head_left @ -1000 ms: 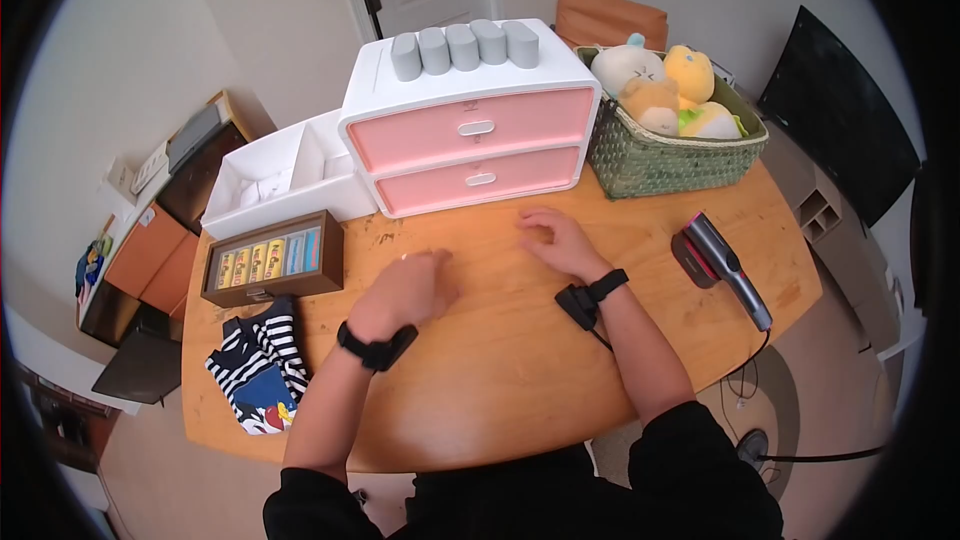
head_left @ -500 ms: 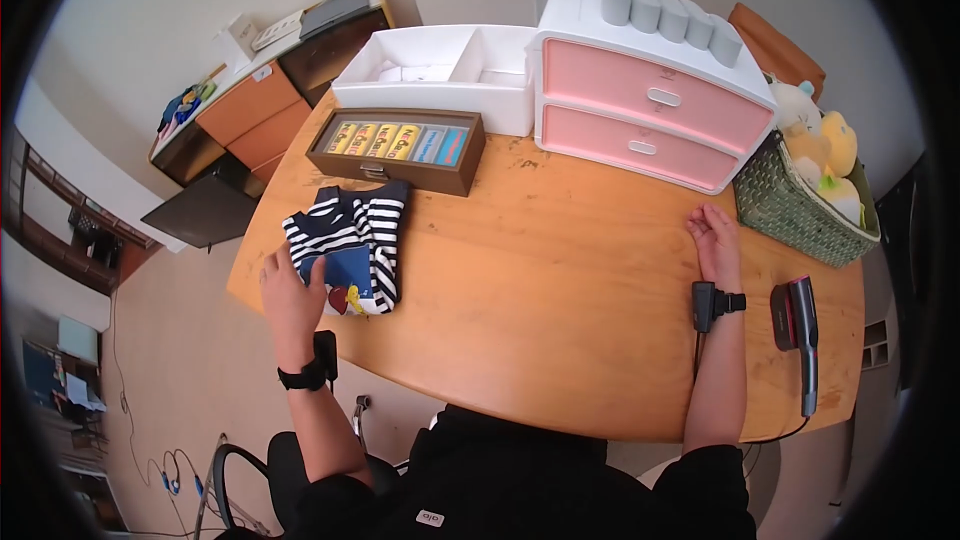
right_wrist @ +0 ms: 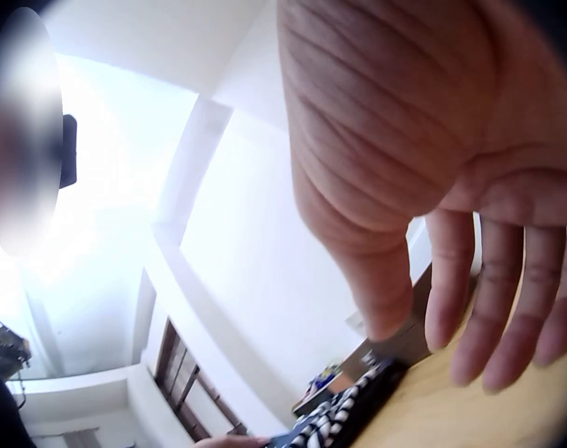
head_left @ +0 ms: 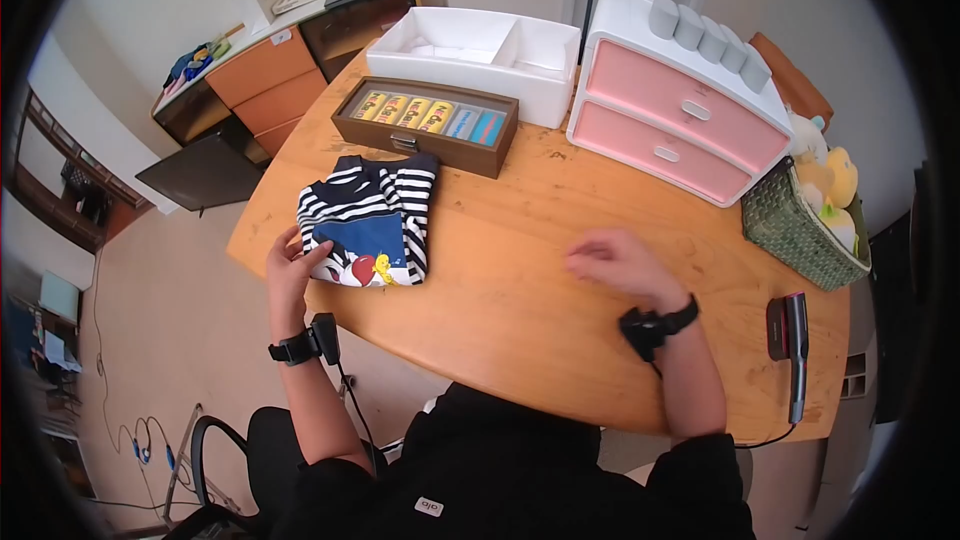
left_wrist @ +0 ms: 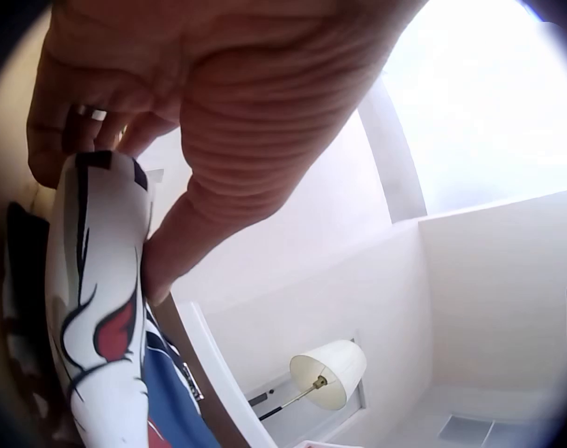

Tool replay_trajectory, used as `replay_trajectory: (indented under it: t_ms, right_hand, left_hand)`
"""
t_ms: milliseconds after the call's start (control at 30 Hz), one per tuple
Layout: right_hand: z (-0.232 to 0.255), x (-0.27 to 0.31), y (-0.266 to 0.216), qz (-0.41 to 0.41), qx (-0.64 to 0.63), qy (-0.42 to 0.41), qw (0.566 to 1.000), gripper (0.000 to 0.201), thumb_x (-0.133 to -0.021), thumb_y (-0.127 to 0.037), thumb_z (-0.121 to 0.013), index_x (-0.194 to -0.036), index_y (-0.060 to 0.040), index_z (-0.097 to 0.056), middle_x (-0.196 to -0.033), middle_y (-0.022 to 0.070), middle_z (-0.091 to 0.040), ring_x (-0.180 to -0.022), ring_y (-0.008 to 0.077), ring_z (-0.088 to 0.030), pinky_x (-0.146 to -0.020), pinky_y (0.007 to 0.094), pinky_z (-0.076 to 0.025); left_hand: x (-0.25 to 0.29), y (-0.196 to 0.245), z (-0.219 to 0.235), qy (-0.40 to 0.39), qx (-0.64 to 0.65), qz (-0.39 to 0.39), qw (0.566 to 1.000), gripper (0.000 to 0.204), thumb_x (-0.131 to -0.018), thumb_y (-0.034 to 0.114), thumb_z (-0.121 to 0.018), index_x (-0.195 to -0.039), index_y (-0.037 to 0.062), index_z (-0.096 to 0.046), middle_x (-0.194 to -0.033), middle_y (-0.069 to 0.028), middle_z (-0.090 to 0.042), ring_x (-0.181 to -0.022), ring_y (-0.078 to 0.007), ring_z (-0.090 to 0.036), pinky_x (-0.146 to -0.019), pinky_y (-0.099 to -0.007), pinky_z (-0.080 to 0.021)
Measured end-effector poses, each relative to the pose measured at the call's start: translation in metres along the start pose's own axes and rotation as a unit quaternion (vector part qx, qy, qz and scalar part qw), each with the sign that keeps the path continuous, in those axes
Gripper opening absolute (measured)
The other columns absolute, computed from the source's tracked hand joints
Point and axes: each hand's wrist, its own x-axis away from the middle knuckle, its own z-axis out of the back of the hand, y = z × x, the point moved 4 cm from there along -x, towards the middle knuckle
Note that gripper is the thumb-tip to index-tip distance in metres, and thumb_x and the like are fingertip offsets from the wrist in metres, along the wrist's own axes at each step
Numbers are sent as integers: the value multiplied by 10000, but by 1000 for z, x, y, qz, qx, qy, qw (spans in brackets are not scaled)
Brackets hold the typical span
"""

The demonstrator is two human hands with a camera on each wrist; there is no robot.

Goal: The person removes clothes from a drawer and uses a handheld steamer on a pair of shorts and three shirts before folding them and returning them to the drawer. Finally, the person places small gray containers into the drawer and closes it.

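A folded black-and-white striped shirt [head_left: 365,225] with a blue cartoon print lies at the left of the table. My left hand [head_left: 291,275] grips its left edge, thumb over the print and fingers on the outer side. In the left wrist view, the shirt's folded edge [left_wrist: 101,280] sits between thumb and fingers. My right hand [head_left: 625,265] is over the middle of the table with nothing in it, its fingers [right_wrist: 498,289] loosely bent in the right wrist view.
Behind the shirt stands a brown box [head_left: 425,125] with yellow and blue packs under its clear lid. Further back are a white divided bin [head_left: 470,65] and a pink drawer unit [head_left: 680,105]. A basket of plush toys [head_left: 800,230] and a corded handheld appliance [head_left: 795,350] are at the right.
My left hand has gone from mid-table to the shirt's left edge and taken hold of it. My right hand went right, then came back toward the middle. The head view has swung left.
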Motion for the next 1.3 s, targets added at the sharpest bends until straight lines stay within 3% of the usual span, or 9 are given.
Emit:
replay_trajectory:
  t_ms: [67,200,333,400,567,800,967,1200,1300]
  right_hand:
    - [-46,-36,-18,71,109,-96,987,279,-988,-210,-771,-1170,-8,-708,-988,37,-740,-892,103,-688,-817,274,-567]
    - [-115,-117,-29,158,55,-34,985,439,-905,-295,-839,-1148,37,-686,-907,88,-738,-848,148,-726,-758,308,-583]
    - [-150,-144,-53,87,86,1,992,491,-893,-294,-860,-1189,43,-661,-891,89,-730,-751,124,-690,-664,286,-551]
    - [-158,-146,-55,31,108,-32,993,546,-863,-308,-881,-1198,50,-642,-805,89,-718,-667,133,-681,-601,300,-542]
    - [-161,-156,-41,87,85,160,980,488,-809,-268,-901,-1055,72,-653,-730,128,-736,-614,196,-711,-639,352,-575]
    - [-168,-163,-41,-48,-104,-189,975,444,-893,-305,-875,-1154,-35,-637,-770,1,-705,-628,61,-604,-517,225,-408]
    - [-149,-139,-62,-6,-225,-102,969,312,-978,-267,-776,-1196,-58,-695,-1203,52,-733,-1029,94,-688,-860,233,-517]
    - [-119,-84,-91,155,-256,-316,900,382,-969,-78,-753,-1329,21,-672,-1221,70,-757,-1063,99,-698,-960,272,-549]
    - [-86,-46,-107,231,-172,-181,940,325,-950,-13,-750,-1268,33,-698,-1155,47,-760,-1039,97,-685,-952,267,-541]
  left_hand:
    - [-4,-2,-2,-68,14,-8,998,870,-788,26,-886,-1528,-32,-433,-1128,-154,-733,-918,-188,-733,-841,-300,-582]
    - [32,24,-13,-186,137,6,973,643,-796,-141,-780,-1380,-2,-549,-1087,-120,-760,-949,-181,-747,-883,-303,-601]
    - [48,4,-11,-331,193,15,923,592,-836,-103,-780,-1361,73,-568,-1181,-99,-731,-1009,-175,-735,-886,-337,-613]
    - [41,-4,-7,-220,248,82,940,527,-881,-38,-778,-1354,58,-567,-1183,-99,-726,-1001,-177,-732,-872,-337,-610]
    - [28,-2,-10,-62,267,92,957,457,-917,40,-775,-1327,-8,-580,-1176,-103,-734,-971,-184,-724,-846,-321,-587]
    - [56,50,-24,-192,276,-99,937,487,-796,24,-854,-1243,1,-663,-1096,-74,-734,-962,-150,-709,-905,-286,-555]
    - [82,89,-27,-288,209,-207,911,407,-616,68,-914,-977,16,-734,-913,-82,-713,-915,-233,-669,-974,-370,-517]
    - [123,173,-77,-544,283,-301,731,241,-685,53,-917,-863,-17,-771,-748,-100,-638,-702,-243,-565,-719,-395,-477]
    - [131,191,-82,-541,245,-324,736,252,-699,54,-907,-899,-12,-768,-748,-101,-643,-727,-262,-592,-743,-397,-493]
